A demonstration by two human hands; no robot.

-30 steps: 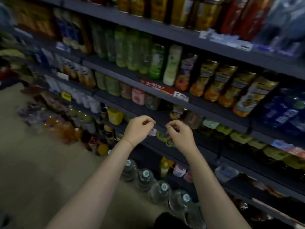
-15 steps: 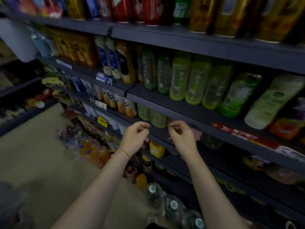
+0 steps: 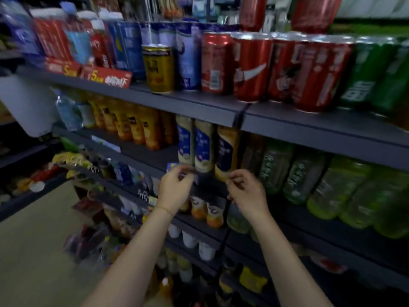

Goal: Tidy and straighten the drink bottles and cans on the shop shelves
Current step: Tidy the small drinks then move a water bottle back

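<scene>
Pinching nothing I can make out, left hand (image 3: 174, 187) and right hand (image 3: 247, 191) hover curled below the cream bottles (image 3: 195, 145); next likely squaring that row.

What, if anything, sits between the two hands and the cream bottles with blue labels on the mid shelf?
Nothing visible blocks them. The left hand and right hand are at the dark shelf edge just below the cream bottles with blue labels. A small purple-blue price tag is by the left fingertips; whether it is pinched is unclear.
</scene>
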